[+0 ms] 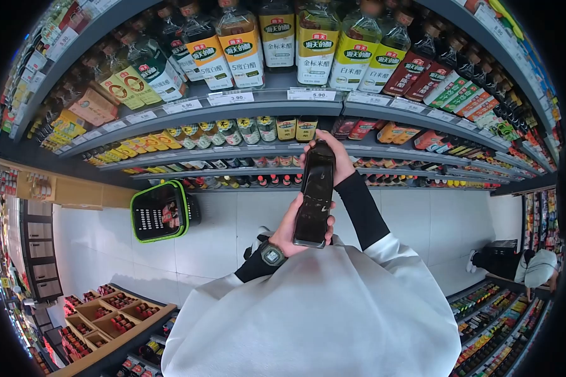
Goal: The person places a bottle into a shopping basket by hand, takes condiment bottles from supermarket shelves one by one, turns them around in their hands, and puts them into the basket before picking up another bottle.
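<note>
A dark, square-sided glass bottle (315,195) is held in both hands in front of the chest, close to the shelf. My left hand (288,225), with a watch at the wrist, wraps round its lower part. Around the neck end are the fingers of my right hand (337,157). The bottle's bottom points toward my body, and no label shows on the side in view. Beyond the hands, vinegar bottles with yellow and white labels (317,47) stand on the upper shelf (270,100), above a row of price tags.
Lower shelves (390,152) hold jars, boxes and bottles. A black basket with a green rim (183,235) is on the floor (220,245) at the left. Wooden display bins (163,311) stand at the lower left. Another person (537,267) bends by shelving at the far right.
</note>
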{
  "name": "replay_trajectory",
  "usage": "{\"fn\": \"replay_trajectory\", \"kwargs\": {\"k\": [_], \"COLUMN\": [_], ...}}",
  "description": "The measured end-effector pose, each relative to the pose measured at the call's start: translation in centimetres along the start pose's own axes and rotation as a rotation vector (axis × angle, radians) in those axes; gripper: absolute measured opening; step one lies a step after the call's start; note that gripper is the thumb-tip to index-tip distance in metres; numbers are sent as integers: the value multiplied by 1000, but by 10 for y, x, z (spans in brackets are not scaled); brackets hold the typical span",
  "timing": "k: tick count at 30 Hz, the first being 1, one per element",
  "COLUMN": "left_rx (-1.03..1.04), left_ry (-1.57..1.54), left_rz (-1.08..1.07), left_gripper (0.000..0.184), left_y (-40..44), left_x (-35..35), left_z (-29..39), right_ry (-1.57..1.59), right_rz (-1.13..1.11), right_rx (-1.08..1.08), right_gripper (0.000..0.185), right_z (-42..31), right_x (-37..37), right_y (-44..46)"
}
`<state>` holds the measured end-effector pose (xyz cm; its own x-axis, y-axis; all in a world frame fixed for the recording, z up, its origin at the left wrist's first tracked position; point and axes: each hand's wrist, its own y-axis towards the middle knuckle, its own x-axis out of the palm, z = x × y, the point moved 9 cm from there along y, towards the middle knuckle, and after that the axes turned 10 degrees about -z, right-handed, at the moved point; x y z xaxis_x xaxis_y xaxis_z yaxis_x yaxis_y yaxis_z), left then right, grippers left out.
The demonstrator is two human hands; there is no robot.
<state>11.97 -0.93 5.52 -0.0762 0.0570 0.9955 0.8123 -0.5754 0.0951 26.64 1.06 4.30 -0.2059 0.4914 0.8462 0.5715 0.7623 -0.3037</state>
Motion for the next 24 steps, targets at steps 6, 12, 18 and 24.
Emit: {"fn": "replay_trajectory", "kwargs": {"k": [6,12,18,24], "left_rx": [24,-1,-11,-27], "left_ry": [56,55,45,-6], "left_rz": [18,158,190,224], "left_gripper": [71,71,71,69], "left_y": [2,1,5,5], "left_x": [1,-12,-15,-16], "left_z": [3,1,2,1], "right_ry": [49,88,141,160], "right_rz": [3,-30,-11,-23], "right_rx": [63,79,87,77], "right_gripper": [31,33,32,32], "right_z": [3,11,12,13], "right_x": [2,-20,-35,-39], "right_y": [6,17,18,17]}}
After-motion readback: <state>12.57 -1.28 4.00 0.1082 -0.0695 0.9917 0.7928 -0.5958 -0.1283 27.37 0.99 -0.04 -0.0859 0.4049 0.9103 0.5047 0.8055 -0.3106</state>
